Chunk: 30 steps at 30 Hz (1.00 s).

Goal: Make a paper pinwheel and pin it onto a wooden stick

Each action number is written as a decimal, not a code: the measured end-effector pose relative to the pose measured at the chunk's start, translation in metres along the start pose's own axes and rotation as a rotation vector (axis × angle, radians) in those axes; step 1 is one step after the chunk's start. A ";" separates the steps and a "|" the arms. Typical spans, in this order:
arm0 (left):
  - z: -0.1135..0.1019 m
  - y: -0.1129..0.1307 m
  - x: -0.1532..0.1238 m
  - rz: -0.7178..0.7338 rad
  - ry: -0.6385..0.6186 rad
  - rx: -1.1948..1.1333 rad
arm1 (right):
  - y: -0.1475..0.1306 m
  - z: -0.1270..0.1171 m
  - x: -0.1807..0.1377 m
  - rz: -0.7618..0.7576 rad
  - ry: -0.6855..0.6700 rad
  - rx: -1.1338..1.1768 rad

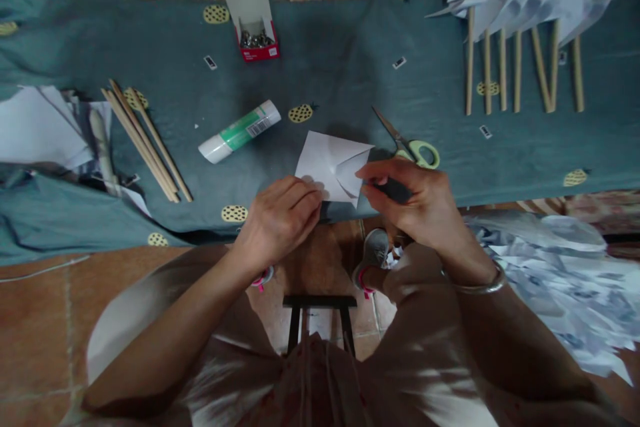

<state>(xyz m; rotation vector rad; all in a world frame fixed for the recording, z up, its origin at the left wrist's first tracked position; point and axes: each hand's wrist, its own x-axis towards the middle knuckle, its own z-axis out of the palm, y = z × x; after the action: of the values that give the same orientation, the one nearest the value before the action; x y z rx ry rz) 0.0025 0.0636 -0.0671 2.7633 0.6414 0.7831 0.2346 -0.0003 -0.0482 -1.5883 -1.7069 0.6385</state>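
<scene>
A white square sheet of paper (320,155) lies at the table's front edge, with a slit running in from its right side and a flap there bent up. My left hand (285,217) grips the sheet at its lower left, fingers curled and thumb partly hidden. Thumb and forefinger of my right hand (407,197) pinch the flap at the right edge. Just beyond that hand lie scissors with pale green handles (423,153), blades pointing away and left. A green and white glue stick (241,131) rests to the left of the paper.
An opened red box of metal pins (260,52) stands at the back. Wooden sticks (145,147) and cut paper (43,127) are at left. Several paper pinwheels on sticks (503,73) lie at back right. Paper sheets in clear plastic (565,293) sit below, right of my leg.
</scene>
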 end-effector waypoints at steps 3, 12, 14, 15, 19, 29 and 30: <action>0.003 0.002 0.000 0.004 -0.014 -0.013 | -0.003 0.005 -0.002 -0.110 -0.025 -0.055; 0.007 0.003 0.000 -0.030 -0.005 -0.022 | 0.005 0.016 0.002 -0.135 -0.070 0.050; 0.008 0.004 -0.001 -0.046 0.003 -0.017 | 0.004 0.017 0.002 -0.104 -0.063 0.082; 0.009 0.004 -0.001 -0.057 0.009 -0.014 | 0.003 0.018 0.003 -0.087 -0.054 0.087; 0.008 0.003 -0.002 -0.090 0.029 -0.022 | 0.005 0.013 0.006 0.028 0.074 0.001; -0.010 -0.006 0.002 -0.221 0.096 -0.122 | 0.014 0.007 0.008 0.082 0.133 -0.013; -0.009 -0.005 0.001 -0.198 0.086 -0.147 | 0.013 0.007 0.008 0.076 0.144 -0.030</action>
<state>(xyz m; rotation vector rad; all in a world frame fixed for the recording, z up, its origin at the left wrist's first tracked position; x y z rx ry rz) -0.0035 0.0697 -0.0604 2.4997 0.8240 0.8706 0.2374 0.0098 -0.0610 -1.6848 -1.5632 0.5244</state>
